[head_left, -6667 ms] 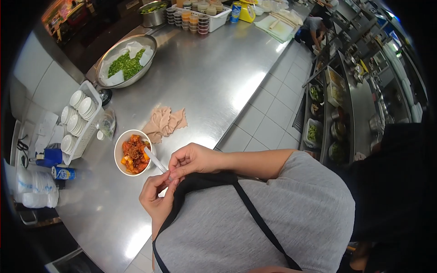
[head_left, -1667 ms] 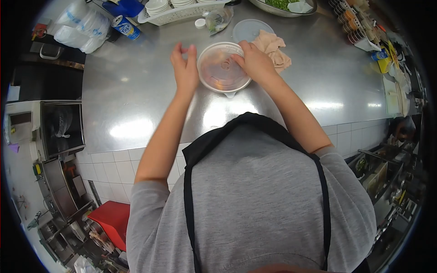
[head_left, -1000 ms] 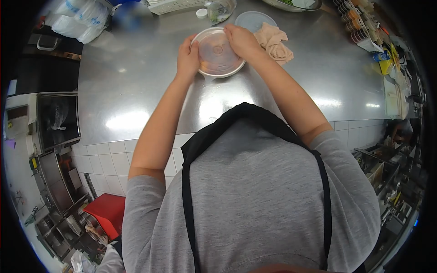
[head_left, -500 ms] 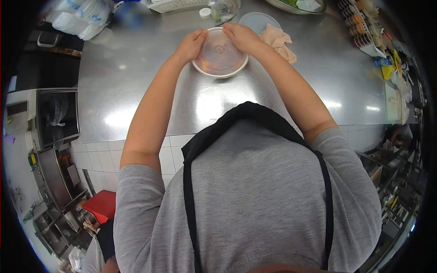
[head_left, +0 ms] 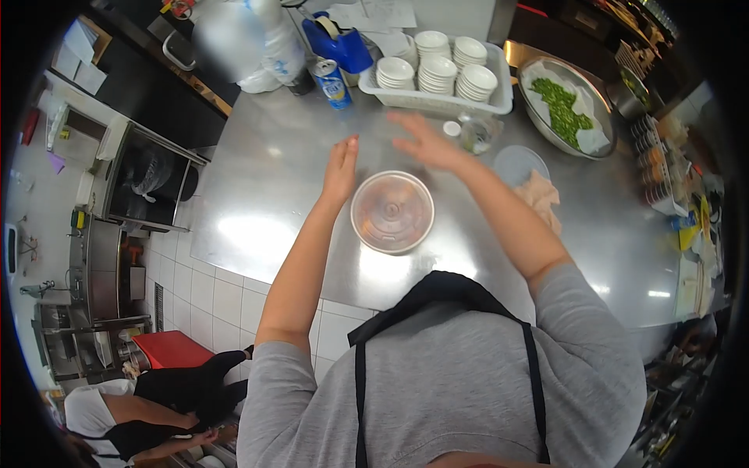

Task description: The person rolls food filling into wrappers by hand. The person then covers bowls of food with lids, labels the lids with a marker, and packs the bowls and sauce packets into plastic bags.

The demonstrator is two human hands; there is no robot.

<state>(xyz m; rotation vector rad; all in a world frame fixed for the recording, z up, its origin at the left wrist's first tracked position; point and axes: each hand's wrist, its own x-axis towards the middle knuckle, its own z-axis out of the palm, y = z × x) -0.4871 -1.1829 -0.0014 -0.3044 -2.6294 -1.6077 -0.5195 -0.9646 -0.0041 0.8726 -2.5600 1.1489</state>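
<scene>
Head view, and both hands are off the bowl! Half a second ago they had the lidded bowl [head_left: 392, 210] by its far rim; now it stands alone on the steel table [head_left: 273, 183], between the forearms and near the edge closest to the person. The clear lid covers it all the way across, with something reddish showing through, so the covering looks done, though whether the rim is snapped down all round can't be told from here.

The left hand [head_left: 341, 168] is up just beside the bowl's far left, fingers straight and close together, gripping nothing. And the right hand [head_left: 425, 144] is out beyond the bowl, smeared by motion: fingers seemingly spread, nothing visible between them. Nearest to it are a small white cap [head_left: 452, 129] and a clear bag [head_left: 477, 134].

More of the far side has swung into view: a blue can [head_left: 333, 84] past the left hand, then a white basket [head_left: 433, 101] of stacked dishes [head_left: 437, 74]. Off to the right, a crumpled cloth [head_left: 541, 196] lies against a grey round lid [head_left: 520, 161], with the wide metal bowl [head_left: 534, 117] of chopped greens [head_left: 563, 109] farther back.
</scene>
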